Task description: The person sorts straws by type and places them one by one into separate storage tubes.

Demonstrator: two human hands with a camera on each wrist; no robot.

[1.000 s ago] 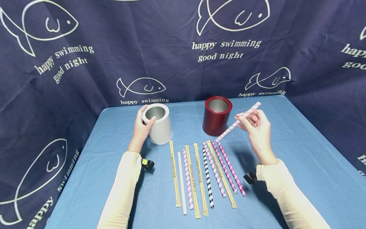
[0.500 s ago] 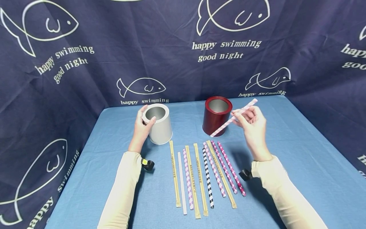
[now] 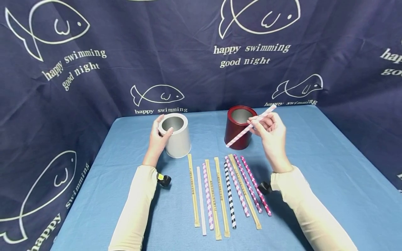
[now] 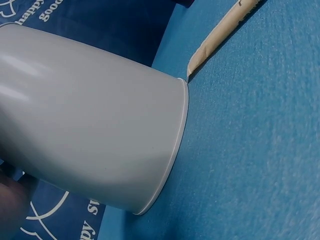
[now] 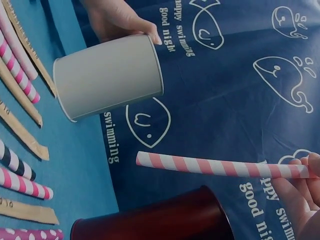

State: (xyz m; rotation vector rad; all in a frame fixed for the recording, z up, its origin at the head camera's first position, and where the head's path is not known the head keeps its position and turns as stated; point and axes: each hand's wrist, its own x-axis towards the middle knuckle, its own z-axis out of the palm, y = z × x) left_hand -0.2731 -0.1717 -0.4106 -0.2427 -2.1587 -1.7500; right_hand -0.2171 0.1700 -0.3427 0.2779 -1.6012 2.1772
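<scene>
My right hand (image 3: 272,134) pinches a pink-and-white striped paper straw (image 3: 242,134) between thumb and fingers. The straw slants in front of the dark red can (image 3: 233,136), its lower end toward the left. In the right wrist view the straw (image 5: 210,166) appears above the red can (image 5: 155,220). My left hand (image 3: 156,139) grips the rim of the white can (image 3: 178,143), thumb on the near side, fingers at the back left. The white can (image 4: 95,115) fills much of the left wrist view, standing on the cloth. Both cans stand upright; their visible insides show no straws.
Several straws lie in a row on the blue cloth (image 3: 169,216), among them a black-and-white one (image 3: 230,195), paper-wrapped ones (image 3: 193,191) and a magenta dotted one (image 3: 255,186). Behind rises a dark blue curtain (image 3: 194,76) with fish drawings.
My right hand has moved left with the pink striped straw, bringing it from beside the red can to in front of it. The left hand stays on the white can.
</scene>
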